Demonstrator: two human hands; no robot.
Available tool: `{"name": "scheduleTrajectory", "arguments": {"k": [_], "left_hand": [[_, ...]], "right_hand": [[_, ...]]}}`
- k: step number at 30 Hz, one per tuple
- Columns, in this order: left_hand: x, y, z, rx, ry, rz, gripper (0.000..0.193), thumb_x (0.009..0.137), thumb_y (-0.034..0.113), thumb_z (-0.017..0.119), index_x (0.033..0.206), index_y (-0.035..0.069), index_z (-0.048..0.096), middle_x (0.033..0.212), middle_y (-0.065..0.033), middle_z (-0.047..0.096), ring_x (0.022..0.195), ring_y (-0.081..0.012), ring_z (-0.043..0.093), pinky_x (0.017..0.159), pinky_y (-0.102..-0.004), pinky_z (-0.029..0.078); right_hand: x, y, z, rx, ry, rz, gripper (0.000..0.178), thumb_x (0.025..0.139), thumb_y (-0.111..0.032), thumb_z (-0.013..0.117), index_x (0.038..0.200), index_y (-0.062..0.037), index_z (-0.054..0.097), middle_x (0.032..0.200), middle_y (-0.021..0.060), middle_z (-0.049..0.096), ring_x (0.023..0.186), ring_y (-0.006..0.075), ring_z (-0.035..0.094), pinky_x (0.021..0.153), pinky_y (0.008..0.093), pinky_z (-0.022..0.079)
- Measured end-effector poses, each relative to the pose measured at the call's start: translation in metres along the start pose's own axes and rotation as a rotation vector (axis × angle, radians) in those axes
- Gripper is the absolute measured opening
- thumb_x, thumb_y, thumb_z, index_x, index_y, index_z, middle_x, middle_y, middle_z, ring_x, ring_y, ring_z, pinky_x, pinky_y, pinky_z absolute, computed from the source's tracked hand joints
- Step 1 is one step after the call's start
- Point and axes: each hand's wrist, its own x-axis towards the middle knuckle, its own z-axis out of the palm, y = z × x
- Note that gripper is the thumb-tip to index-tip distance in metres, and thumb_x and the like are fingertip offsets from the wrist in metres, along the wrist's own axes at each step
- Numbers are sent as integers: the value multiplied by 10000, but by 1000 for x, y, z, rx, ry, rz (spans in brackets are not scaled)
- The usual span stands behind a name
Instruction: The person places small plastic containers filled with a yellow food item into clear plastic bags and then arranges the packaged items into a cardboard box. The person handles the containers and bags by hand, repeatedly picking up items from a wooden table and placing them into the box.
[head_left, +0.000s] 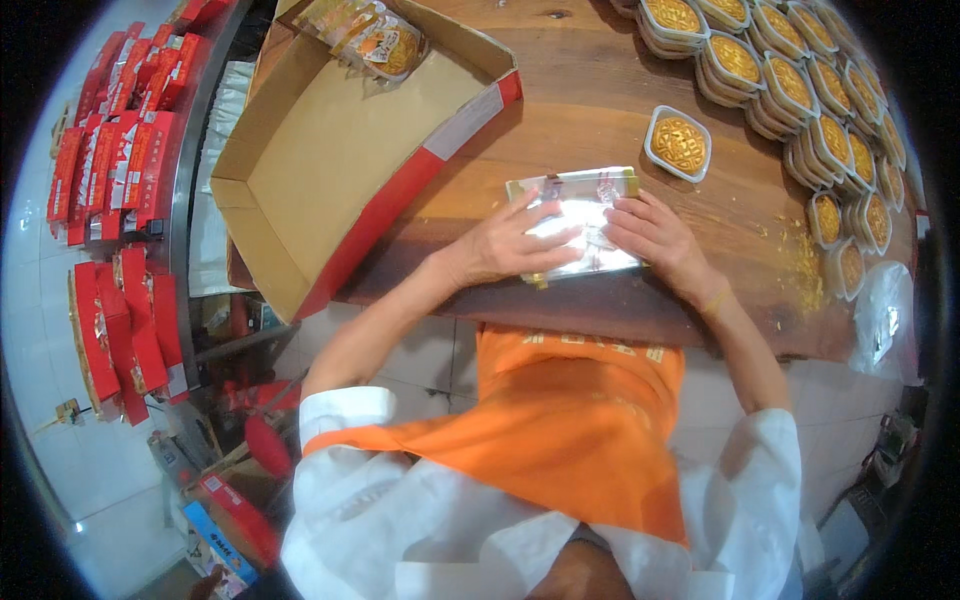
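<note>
The silver packet (588,222) is partly covered by the left hand (512,240) and the right hand (668,243), mid-frame; how tight either grip is cannot be told. It is set on the wooden desk (570,90), near the front edge. Wood is seen between the open box (320,150), upper left, and the piled cakes (790,85), upper right. Pale writing is printed on the orange apron (590,400), lower middle, above the tiled floor (405,370).
</note>
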Motion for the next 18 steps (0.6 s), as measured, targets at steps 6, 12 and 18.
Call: {"name": "scheduleTrajectory", "arguments": {"k": [6, 12, 18], "left_hand": [[4, 2, -14, -95, -229, -74, 400, 806, 56, 465, 1191, 154, 514, 1258, -59, 504, 1164, -318, 462, 990, -497, 354], [65, 9, -15, -291, -151, -686, 250, 803, 50, 485, 1049, 54, 532, 959, -182, 579, 905, -350, 575, 749, -419, 467], [89, 11, 48, -241, 361, -700, 260, 762, -2, 523, 1015, 44, 555, 879, -164, 579, 805, -324, 589, 675, -380, 469]], "right_hand": [[-1, -6, -7, -63, -199, 49, 322, 815, -107, 472, 1128, -106, 552, 1268, 104, 485, 1209, 274, 427, 1032, 444, 305], [1, -11, -11, -126, -243, 56, 332, 815, -114, 461, 1139, -129, 531, 1307, 122, 432, 1247, 266, 381, 1051, 465, 252], [-10, -16, -9, -193, -195, 55, 346, 804, -128, 469, 1142, -162, 534, 1291, 116, 443, 1234, 272, 385, 1042, 462, 269]]}}
